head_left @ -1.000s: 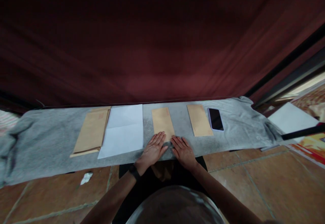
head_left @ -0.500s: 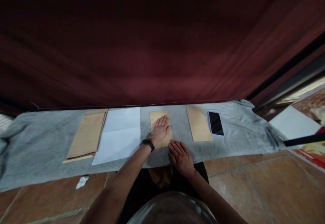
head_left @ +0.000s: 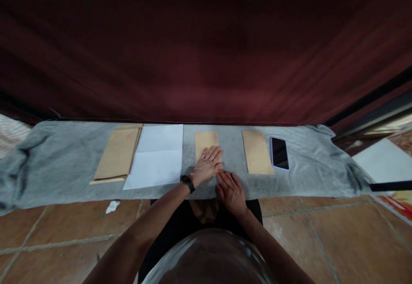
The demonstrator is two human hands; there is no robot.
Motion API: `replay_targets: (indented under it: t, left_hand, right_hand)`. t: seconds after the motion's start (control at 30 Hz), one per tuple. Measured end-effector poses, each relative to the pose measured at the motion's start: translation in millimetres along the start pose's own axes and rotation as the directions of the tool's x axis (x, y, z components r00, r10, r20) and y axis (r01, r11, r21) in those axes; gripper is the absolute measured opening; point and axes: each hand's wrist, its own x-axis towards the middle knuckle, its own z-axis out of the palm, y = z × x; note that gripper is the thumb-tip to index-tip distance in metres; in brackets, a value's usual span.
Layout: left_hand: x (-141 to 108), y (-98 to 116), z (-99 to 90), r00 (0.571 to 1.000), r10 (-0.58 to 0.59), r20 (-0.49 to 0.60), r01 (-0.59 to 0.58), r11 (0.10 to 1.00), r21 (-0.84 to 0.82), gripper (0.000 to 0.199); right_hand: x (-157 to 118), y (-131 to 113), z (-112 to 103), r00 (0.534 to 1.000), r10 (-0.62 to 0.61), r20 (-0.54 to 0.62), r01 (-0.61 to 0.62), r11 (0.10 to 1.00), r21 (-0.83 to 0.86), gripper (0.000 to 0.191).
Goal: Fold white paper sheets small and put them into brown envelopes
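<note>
A small brown envelope (head_left: 206, 140) lies on the grey cloth in front of me. My left hand (head_left: 207, 163), with a black band at the wrist, rests flat over its lower part, fingers extended. Beside it, my right hand (head_left: 231, 191) lies with fingers stretched out, its fingertips at the envelope's lower right corner. Another brown envelope (head_left: 258, 153) is to the right, next to a phone (head_left: 280, 153) with a dark screen. On the left are white paper sheets (head_left: 156, 157) with a crease across them and a stack of larger brown envelopes (head_left: 117, 153).
The grey cloth (head_left: 71, 159) covers a long narrow surface against a dark red curtain (head_left: 206, 60). A crumpled white scrap (head_left: 112, 206) is on the tiled floor (head_left: 77, 224). At the right stand a black bar and a white board (head_left: 384, 161).
My left hand has slid down the envelope towards its near edge, uncovering the top part. My right hand stays near the lower corner. The whole view has shifted slightly.
</note>
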Motion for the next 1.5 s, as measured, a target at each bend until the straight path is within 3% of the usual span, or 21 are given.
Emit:
replay_targets:
  t: [0.27,0.37,0.57,0.7,0.83,1.0,1.13,1.23,1.33,1.5]
  left_hand:
    - [-77.2,19.3,-20.2,0.996,0.091,-0.018,-0.092,0.995,-0.044,0.054]
    - [-94.4,20.4,-21.4,0.996,0.088,-0.027,-0.089,0.994,-0.056,0.053]
    - [-101.0,15.9,-16.3,0.998,0.016,-0.059,-0.020,0.998,-0.056,0.045]
    - [-95.5,14.0,-22.9,0.999,0.018,-0.027,-0.018,1.000,-0.012,0.044]
    - [-93.6,10.3,-31.2,1.000,0.010,0.013,-0.010,0.999,0.035,0.052]
    - [-97.0,7.7,-29.0,0.999,-0.030,0.011,0.029,0.999,0.031,0.056]
    - [-101.9,16.8,-19.4,0.996,-0.054,-0.071,0.055,0.998,0.007,0.048]
    - [-106.1,26.6,-13.7,0.989,-0.065,-0.129,0.065,0.998,-0.006,0.046]
    - [-108.7,32.5,-13.2,0.990,-0.062,-0.125,0.063,0.998,0.004,0.043]
    - [-109.2,33.4,-19.0,0.993,-0.036,-0.108,0.040,0.998,0.038,0.050]
  right_hand:
    - [-3.0,1.0,3.4,1.000,-0.027,-0.011,0.027,0.999,0.021,0.049]
    - [1.1,3.9,3.8,1.000,0.029,-0.009,-0.028,0.998,0.061,0.046]
    - [28.3,9.4,5.3,0.949,0.312,-0.040,-0.306,0.945,0.114,0.038]
    - [42.8,2.9,9.1,0.911,0.405,-0.080,-0.385,0.904,0.187,0.030]
    - [39.0,-2.3,12.8,0.898,0.429,-0.097,-0.397,0.885,0.245,0.029]
    - [23.3,-3.5,13.9,0.929,0.355,-0.109,-0.311,0.904,0.293,0.035]
    - [21.5,-8.4,9.9,0.961,0.250,-0.115,-0.221,0.950,0.219,0.041]
    - [31.4,-11.0,6.8,0.999,0.033,-0.020,-0.030,0.989,0.148,0.044]
    - [47.7,-4.0,7.5,0.980,-0.178,0.092,0.170,0.982,0.082,0.045]
    - [78.4,29.2,14.6,0.968,-0.208,0.139,0.209,0.978,0.007,0.046]
